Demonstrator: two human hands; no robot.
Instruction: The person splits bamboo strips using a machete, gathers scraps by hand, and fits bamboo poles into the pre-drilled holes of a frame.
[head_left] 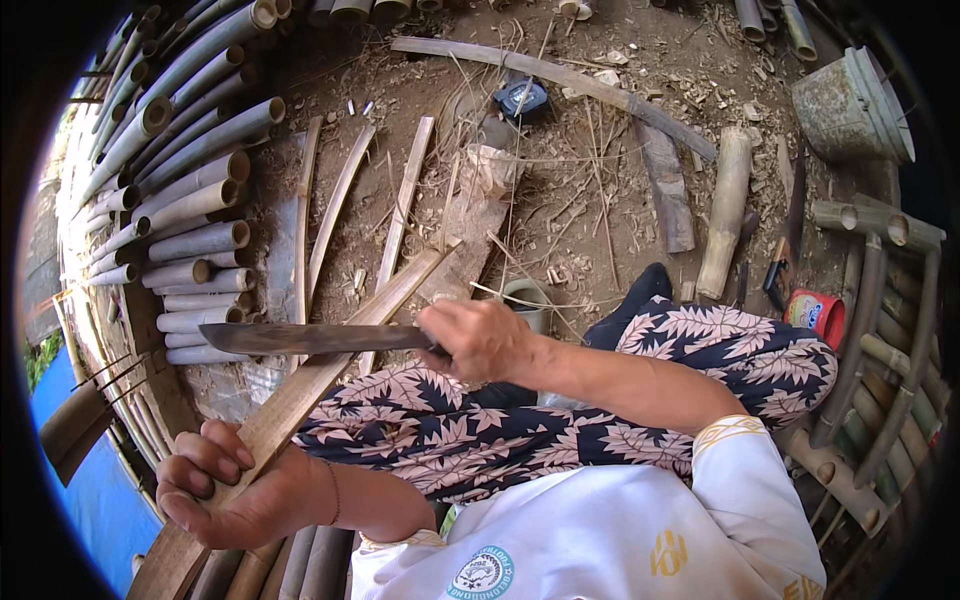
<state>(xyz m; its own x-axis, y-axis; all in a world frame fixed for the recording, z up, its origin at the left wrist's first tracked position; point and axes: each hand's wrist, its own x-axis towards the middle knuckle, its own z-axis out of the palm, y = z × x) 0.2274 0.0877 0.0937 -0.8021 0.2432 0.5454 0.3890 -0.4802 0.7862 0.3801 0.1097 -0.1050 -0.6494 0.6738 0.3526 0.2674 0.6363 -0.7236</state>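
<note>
My left hand (228, 485) grips a long split bamboo slat (330, 355) near its lower end. The slat runs up and to the right over my lap toward a worn wooden block (478, 215) on the dirt. My right hand (478, 338) is closed on the handle of a long dark knife (300, 339). Its blade lies flat across the slat and points left. My legs in leaf-patterned cloth (560, 410) sit under both arms.
Cut bamboo poles (185, 160) are stacked at the left. Thin slats (335, 205), shavings, a short bamboo section (725, 210) and a long curved strip (560, 75) lie on the dirt. A metal bucket (850, 105), a red can (818, 315), a small cup (530, 300) and a bamboo frame (885, 330) stand at the right.
</note>
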